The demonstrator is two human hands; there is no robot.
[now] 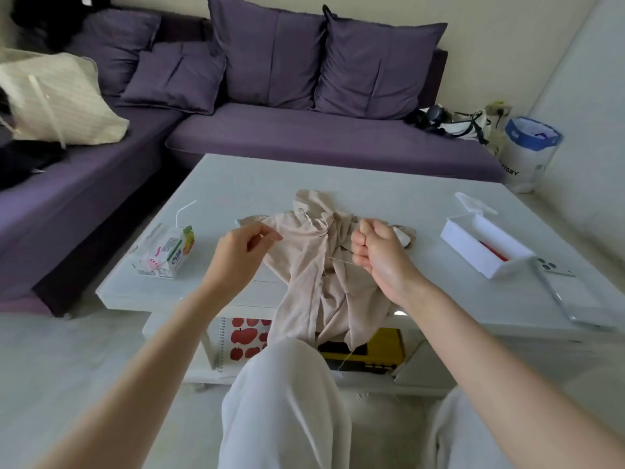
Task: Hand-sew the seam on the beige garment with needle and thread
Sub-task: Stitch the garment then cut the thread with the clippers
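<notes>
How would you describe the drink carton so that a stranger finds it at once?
Start at the white table before the purple sofa. Near its left edge, left of the beige garment, sits the carton. It alone has a bent white straw.

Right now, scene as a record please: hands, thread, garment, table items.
left hand: pinches the thread at its fingertips, over the garment's left side
right hand: fist, fingers curled round the thread
thread: runs across the garment between both hands
beige garment: on the table, lower part hanging off the near edge toward the lap
juice carton: left of garment, straw in
white box: right of garment, lid open, red item inside
phone: beside the box, face down
</notes>
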